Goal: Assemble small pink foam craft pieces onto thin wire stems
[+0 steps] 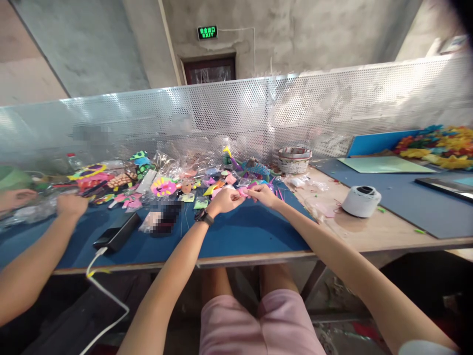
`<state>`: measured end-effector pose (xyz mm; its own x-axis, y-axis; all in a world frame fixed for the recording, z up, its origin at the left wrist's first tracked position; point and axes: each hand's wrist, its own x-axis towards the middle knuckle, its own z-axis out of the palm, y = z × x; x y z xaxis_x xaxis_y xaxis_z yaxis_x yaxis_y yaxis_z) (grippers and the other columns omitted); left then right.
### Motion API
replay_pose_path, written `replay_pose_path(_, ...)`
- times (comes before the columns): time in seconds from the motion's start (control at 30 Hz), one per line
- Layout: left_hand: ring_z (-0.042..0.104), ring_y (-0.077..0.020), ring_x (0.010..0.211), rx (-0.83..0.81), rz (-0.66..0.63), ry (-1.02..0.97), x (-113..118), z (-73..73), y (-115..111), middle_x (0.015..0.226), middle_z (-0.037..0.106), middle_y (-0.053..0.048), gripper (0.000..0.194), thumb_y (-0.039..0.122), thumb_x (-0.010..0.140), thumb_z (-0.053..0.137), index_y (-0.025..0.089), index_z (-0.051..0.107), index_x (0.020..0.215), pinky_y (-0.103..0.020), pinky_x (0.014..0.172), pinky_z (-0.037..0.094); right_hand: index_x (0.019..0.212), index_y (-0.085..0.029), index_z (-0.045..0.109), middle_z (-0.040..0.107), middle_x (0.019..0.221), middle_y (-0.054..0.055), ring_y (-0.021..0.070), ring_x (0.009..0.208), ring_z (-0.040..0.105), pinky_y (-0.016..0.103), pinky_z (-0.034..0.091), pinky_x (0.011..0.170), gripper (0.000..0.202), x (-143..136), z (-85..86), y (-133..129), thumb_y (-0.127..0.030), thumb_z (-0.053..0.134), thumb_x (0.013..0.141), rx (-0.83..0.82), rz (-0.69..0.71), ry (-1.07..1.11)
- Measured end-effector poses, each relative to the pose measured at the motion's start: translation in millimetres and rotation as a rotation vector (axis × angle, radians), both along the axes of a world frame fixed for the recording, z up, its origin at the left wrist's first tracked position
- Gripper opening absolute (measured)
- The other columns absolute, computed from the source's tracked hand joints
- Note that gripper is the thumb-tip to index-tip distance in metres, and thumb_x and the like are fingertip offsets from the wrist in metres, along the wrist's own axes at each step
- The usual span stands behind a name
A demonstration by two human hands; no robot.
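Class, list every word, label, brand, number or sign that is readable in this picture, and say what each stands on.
"安全出口": upper line of the lit green sign on the back wall.
"EXIT": lower line of the same sign.
Too small or blurred to read: any print on the green-labelled bottle and the basket.

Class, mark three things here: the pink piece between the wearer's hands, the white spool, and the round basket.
Pink piece (243, 192): head view, its visible middle.
White spool (359, 203): head view, its outer side.
Round basket (294, 163): head view, its front wall.
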<state>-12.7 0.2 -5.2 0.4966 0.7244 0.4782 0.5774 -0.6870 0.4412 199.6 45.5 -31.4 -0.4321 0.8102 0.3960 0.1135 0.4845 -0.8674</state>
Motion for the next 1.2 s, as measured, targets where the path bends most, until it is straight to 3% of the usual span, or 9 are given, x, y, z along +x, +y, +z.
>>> replay_pose_path(0.23, 0.033, -0.0106, 0.051, 0.007, 0.013, -0.001, -2.1, 1.0, 0.0, 0.052, 0.041, 0.002, 0.049, 0.047, 0.091, 0.053, 0.018, 0.041, 0.054, -0.028, 0.052, 0.022, 0.061, -0.017, 0.06, 0.054, 0.051, -0.002, 0.0096, 0.048, 0.048, 0.024, 0.037, 0.05, 0.048, -1.1, 2.7, -2.4, -0.061, 0.072, 0.074, -0.076, 0.059, 0.02)
replay_pose_path(0.43, 0.033, -0.0108, 0.05, 0.106, 0.055, 0.074, 2.6, 2.5, -2.5, 0.05, 0.043, 0.001, 0.049, 0.044, 0.092, 0.052, 0.018, 0.044, 0.051, -0.03, 0.053, 0.022, 0.053, -0.017, 0.055, 0.051, 0.049, -0.002, 0.009, 0.046, 0.046, 0.023, 0.031, 0.045, 0.054, -3.9, 2.5, -2.1, -0.065, 0.072, 0.071, -0.038, -0.031, 0.001)
replay_pose_path(0.57, 0.037, -0.0124, 0.049, 0.202, 0.156, 0.161, 5.8, 1.4, -3.1, 0.049, 0.048, -0.001, 0.047, 0.043, 0.09, 0.054, 0.018, 0.048, 0.05, -0.031, 0.054, 0.021, 0.048, -0.017, 0.051, 0.049, 0.046, -0.002, 0.0078, 0.044, 0.04, 0.024, 0.029, 0.044, 0.057, -6.0, 4.4, -4.1, -0.065, 0.07, 0.073, -0.007, -0.09, -0.045)
replay_pose_path(0.7, 0.045, -0.0159, 0.053, 0.284, 0.253, 0.25, 12.5, -1.3, -3.2, 0.052, 0.052, -0.003, 0.043, 0.045, 0.086, 0.059, 0.02, 0.052, 0.052, -0.031, 0.055, 0.021, 0.045, -0.018, 0.046, 0.044, 0.042, -0.003, 0.0074, 0.042, 0.036, 0.024, 0.029, 0.043, 0.055, -8.6, 1.8, -3.3, -0.059, 0.072, 0.071, -0.111, -0.156, -0.062)
replay_pose_path(0.9, 0.044, -0.0157, 0.052, 0.278, 0.246, 0.27, 22.8, -6.3, -3.4, 0.052, 0.052, -0.003, 0.042, 0.046, 0.084, 0.062, 0.019, 0.051, 0.052, -0.031, 0.055, 0.019, 0.045, -0.019, 0.043, 0.038, 0.042, -0.005, 0.0074, 0.042, 0.036, 0.024, 0.034, 0.043, 0.051, -8.0, -6.4, 3.8, -0.051, 0.074, 0.069, -0.25, -0.173, -0.056)
replay_pose_path(1.03, 0.04, -0.014, 0.051, 0.248, 0.259, 0.19, 14.8, -4.8, -0.8, 0.05, 0.046, -0.001, 0.045, 0.046, 0.087, 0.058, 0.019, 0.048, 0.051, -0.031, 0.055, 0.02, 0.057, -0.019, 0.051, 0.044, 0.049, -0.004, 0.0088, 0.045, 0.04, 0.024, 0.035, 0.044, 0.049, -6.4, -3.7, 1.5, -0.061, 0.066, 0.077, -0.122, -0.152, -0.049)
replay_pose_path(1.2, 0.035, -0.0119, 0.049, 0.177, 0.281, 0.054, 0.9, -0.7, 3.1, 0.048, 0.041, 0.001, 0.052, 0.052, 0.09, 0.052, 0.019, 0.041, 0.052, -0.03, 0.054, 0.02, 0.099, -0.019, 0.069, 0.056, 0.062, -0.002, 0.0117, 0.053, 0.046, 0.024, 0.035, 0.05, 0.042, -4.9, -0.8, -4.0, -0.058, 0.057, 0.088, 0.211, -0.112, -0.094)
